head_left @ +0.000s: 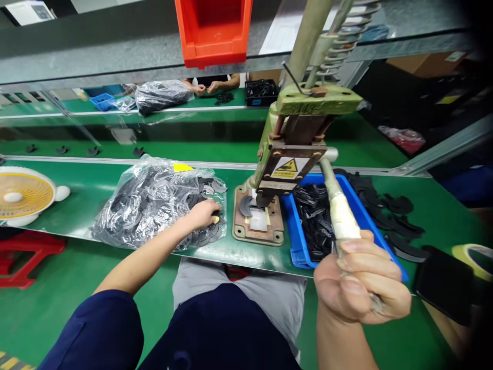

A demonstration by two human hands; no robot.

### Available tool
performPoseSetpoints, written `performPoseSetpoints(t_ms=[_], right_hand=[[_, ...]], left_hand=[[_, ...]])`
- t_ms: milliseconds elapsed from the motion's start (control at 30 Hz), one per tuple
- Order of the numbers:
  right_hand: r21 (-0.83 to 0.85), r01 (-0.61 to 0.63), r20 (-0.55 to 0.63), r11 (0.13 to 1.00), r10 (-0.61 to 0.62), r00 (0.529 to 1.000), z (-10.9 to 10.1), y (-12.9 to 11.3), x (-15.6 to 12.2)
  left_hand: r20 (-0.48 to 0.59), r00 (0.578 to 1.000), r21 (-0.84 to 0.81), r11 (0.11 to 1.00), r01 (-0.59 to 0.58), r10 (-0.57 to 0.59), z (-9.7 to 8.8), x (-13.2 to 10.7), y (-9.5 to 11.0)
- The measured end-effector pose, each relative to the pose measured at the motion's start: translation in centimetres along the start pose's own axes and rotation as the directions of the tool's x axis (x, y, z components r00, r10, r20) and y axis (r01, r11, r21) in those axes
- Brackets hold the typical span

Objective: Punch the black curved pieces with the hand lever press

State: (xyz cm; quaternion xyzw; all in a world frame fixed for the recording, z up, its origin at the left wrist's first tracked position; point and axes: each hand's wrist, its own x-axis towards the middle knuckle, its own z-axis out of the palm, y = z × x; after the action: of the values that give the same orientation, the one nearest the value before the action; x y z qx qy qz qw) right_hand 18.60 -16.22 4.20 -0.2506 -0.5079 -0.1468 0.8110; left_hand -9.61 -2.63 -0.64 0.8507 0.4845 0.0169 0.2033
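Observation:
My right hand [362, 280] is wrapped around the taped lever [342, 213] of a green hand press [295, 149]. The lever points down toward me. Under the press head, a black curved piece [245, 206] lies on the base plate [258, 235], beside a pale block. My left hand [202, 215] is at the open mouth of a clear plastic bag [154, 205] full of such curved pieces. Its fingers and thumb are closed on a black curved piece [221, 220] at the bag's edge; the fingertips are partly hidden.
Right of the press stands a blue bin [298, 257] of small black parts, with loose curved pieces [400, 226] beyond it. A black phone-like slab [444, 285] and tape roll [475, 259] lie far right. A fan [26, 195] stands left; a red bin [215, 51] hangs overhead. Another person's hands [206, 89] work opposite.

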Motion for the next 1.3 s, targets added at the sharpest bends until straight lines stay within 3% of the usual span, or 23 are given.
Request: performPoseSetpoints(t_ms=[133,367,467,633,733,867,1000,1067,1133,1200,1300], right_hand=[[-0.005,0.013,0.009,1.000,-0.013,1.000,-0.2,0.2,0.0],[-0.040,0.005,0.028,0.999,-0.003,1.000,-0.5,0.0,0.0],[-0.067,-0.021,0.037,0.998,0.023,0.999,-0.6,-0.3,0.0],[-0.045,-0.011,0.021,0.999,0.012,1.000,-0.5,-0.3,-0.1],[-0.048,-0.005,0.016,0.999,0.006,1.000,-0.5,-0.2,-0.1],[-0.056,-0.008,0.025,0.998,0.009,1.000,-0.6,-0.1,-0.1],[-0.029,0.010,0.000,1.000,-0.010,1.000,-0.5,0.2,-0.1],[-0.024,0.019,-0.007,1.000,-0.019,1.000,-0.4,0.3,-0.2],[-0.024,0.014,-0.005,1.000,-0.014,1.000,-0.4,0.2,-0.2],[-0.027,-0.004,0.016,1.000,0.004,1.000,-0.4,-0.1,-0.1],[-0.038,-0.046,0.049,0.998,0.048,0.998,-0.5,-0.6,-0.1]], left_hand=[[0.099,0.978,0.197,0.960,-0.200,0.184,0.5,0.0,1.0],[0.138,0.962,0.325,0.907,-0.270,0.237,0.1,1.1,1.4],[0.100,0.973,0.306,0.924,-0.229,0.207,-0.2,1.2,1.4],[-0.086,0.996,0.295,0.955,-0.002,0.029,-0.7,0.6,2.0],[-0.114,0.992,0.321,0.943,0.089,-0.055,-0.1,-0.5,2.3],[-0.046,0.998,0.203,0.978,0.044,-0.035,0.7,-2.0,1.8],[-0.130,0.992,0.159,0.987,0.015,0.005,0.2,-1.4,0.8],[-0.095,0.993,0.191,0.980,-0.052,0.071,-0.3,-0.3,0.6],[0.009,0.994,0.228,0.967,-0.112,0.113,-0.6,0.9,0.7],[0.101,0.989,0.264,0.956,-0.128,0.105,-0.8,1.9,0.9],[0.158,0.984,0.308,0.943,-0.130,0.084,-1.0,2.7,1.1]])
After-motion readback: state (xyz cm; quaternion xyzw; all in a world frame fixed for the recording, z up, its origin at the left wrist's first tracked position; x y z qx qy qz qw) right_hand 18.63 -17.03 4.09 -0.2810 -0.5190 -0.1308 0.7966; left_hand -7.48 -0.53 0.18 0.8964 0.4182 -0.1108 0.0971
